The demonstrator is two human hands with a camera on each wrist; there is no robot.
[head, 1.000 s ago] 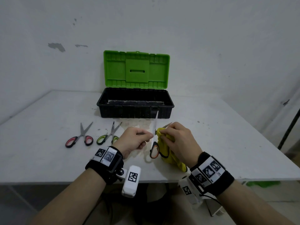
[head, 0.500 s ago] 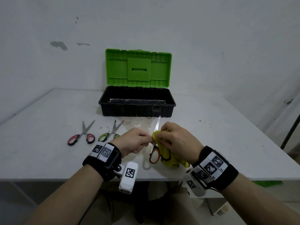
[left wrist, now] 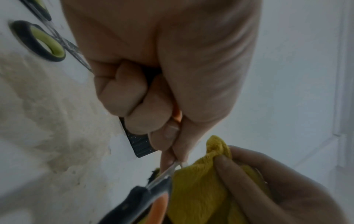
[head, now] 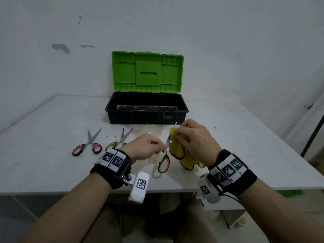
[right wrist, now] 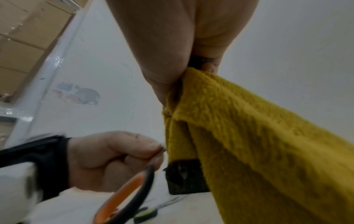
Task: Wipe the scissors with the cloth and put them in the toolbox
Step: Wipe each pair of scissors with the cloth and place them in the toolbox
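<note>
Both hands work one pair of orange-and-black handled scissors [head: 164, 160] above the white table [head: 245, 155].
Left hand [head: 145, 148] pinches its blade; right hand [head: 194, 139] grips the yellow cloth [head: 178, 148] bunched around the blade, near the open green-lidded black toolbox [head: 147, 109].

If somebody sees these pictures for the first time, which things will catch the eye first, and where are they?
The toolbox at the back of the table draws the eye first, with its bright green lid standing open. Nearer, the right hand grips a yellow cloth round the blade of orange-handled scissors, which the left hand pinches. Two more scissors lie to the left.
</note>
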